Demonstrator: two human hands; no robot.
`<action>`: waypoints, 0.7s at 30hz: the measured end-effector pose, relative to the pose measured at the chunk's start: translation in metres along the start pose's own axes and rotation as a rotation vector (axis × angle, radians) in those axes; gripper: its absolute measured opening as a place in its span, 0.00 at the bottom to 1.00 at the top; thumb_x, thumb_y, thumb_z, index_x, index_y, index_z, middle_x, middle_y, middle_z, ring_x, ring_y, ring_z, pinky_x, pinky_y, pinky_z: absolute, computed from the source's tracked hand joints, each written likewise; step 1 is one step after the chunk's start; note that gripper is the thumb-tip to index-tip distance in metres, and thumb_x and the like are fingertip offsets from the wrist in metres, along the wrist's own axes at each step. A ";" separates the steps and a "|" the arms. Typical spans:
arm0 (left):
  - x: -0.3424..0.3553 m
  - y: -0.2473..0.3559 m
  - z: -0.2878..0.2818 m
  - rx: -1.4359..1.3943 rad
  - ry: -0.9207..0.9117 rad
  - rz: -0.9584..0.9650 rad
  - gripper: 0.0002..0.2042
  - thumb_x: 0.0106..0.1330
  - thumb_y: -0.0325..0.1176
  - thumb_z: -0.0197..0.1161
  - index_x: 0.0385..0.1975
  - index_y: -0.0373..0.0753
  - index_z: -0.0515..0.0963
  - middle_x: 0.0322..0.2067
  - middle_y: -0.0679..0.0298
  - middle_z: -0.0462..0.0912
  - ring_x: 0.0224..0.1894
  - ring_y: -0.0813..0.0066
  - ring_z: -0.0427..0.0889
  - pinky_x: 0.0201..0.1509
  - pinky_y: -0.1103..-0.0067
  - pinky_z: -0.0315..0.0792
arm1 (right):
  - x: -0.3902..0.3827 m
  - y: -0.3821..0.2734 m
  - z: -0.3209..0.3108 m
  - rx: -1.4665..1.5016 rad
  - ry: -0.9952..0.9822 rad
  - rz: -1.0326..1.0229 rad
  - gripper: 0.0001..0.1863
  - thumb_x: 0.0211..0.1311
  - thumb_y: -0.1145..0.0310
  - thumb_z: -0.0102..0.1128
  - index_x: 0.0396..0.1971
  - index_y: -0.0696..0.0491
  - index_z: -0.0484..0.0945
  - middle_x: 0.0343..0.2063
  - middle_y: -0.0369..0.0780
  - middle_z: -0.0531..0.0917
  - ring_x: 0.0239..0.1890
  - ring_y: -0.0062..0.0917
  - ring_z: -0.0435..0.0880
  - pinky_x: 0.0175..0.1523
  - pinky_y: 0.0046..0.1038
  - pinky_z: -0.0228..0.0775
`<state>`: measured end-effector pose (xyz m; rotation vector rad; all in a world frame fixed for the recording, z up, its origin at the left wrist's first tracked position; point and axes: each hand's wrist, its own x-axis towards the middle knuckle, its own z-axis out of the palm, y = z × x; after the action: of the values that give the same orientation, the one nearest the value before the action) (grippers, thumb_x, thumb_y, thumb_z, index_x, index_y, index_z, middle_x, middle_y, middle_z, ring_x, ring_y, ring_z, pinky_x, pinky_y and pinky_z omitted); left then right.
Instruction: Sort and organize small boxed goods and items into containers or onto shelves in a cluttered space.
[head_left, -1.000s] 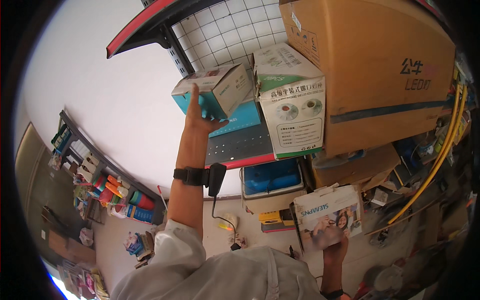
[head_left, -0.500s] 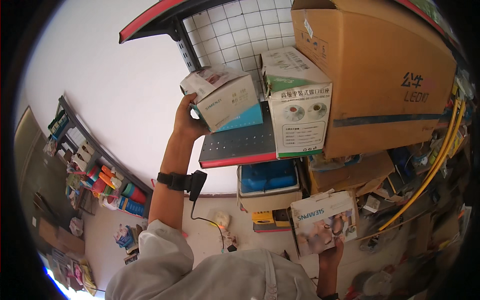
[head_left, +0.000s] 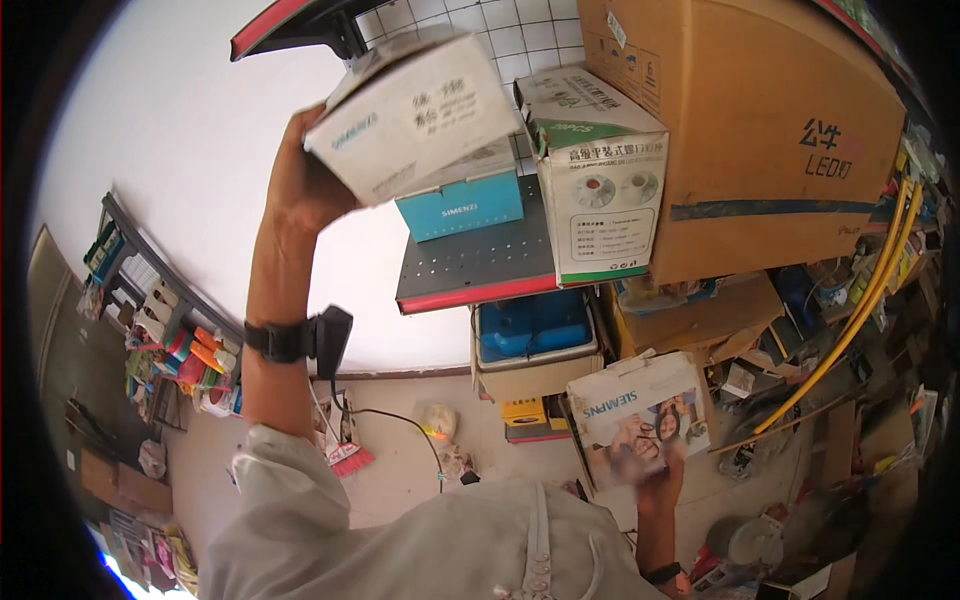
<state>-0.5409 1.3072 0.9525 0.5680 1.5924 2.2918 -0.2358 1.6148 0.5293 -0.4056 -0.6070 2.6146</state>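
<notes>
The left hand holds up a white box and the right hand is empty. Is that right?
The right hand isn't empty: the head view shows it holding a picture box. The left hand does hold up a white box.

Two hands (head_left: 302,185) (head_left: 658,492) hold two white cartons (head_left: 418,120) (head_left: 635,415). One turquoise-fronted box (head_left: 462,208), one green-and-white carton (head_left: 605,205) and one large brown cardboard carton (head_left: 775,140) share one shelf (head_left: 440,264)

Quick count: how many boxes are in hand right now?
2: a white box up in the left grip, and a photo-printed box lower down in the right grip.
</notes>
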 end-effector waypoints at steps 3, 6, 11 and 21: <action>0.023 0.003 0.035 0.031 -0.004 0.053 0.29 0.61 0.57 0.53 0.57 0.46 0.73 0.56 0.58 0.76 0.55 0.58 0.75 0.53 0.54 0.67 | 0.000 0.002 0.004 -0.024 -0.021 0.012 0.33 0.58 0.60 0.60 0.63 0.52 0.63 0.58 0.41 0.72 0.60 0.35 0.72 0.63 0.43 0.65; 0.055 -0.004 0.061 -0.029 -0.080 -0.034 0.30 0.58 0.56 0.58 0.57 0.44 0.73 0.58 0.57 0.73 0.61 0.57 0.68 0.60 0.47 0.57 | -0.001 0.004 0.015 -0.026 -0.017 -0.008 0.33 0.57 0.59 0.60 0.62 0.52 0.63 0.57 0.41 0.73 0.60 0.34 0.72 0.63 0.42 0.65; 0.102 -0.024 0.101 -0.008 -0.058 -0.172 0.38 0.55 0.51 0.64 0.62 0.37 0.59 0.56 0.48 0.64 0.56 0.46 0.69 0.56 0.42 0.64 | -0.008 -0.002 0.006 -0.035 0.014 -0.023 0.34 0.56 0.59 0.61 0.62 0.52 0.63 0.57 0.41 0.73 0.60 0.35 0.72 0.63 0.41 0.65; 0.115 -0.028 0.090 0.120 -0.113 -0.216 0.39 0.60 0.65 0.47 0.64 0.41 0.63 0.60 0.48 0.68 0.53 0.56 0.74 0.52 0.58 0.70 | -0.024 -0.009 0.018 -0.049 0.026 -0.105 0.37 0.56 0.60 0.59 0.65 0.53 0.59 0.59 0.42 0.71 0.61 0.36 0.71 0.64 0.41 0.64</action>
<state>-0.5988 1.4428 0.9712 0.5156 1.6571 1.9843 -0.2190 1.6049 0.5537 -0.4107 -0.6668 2.4957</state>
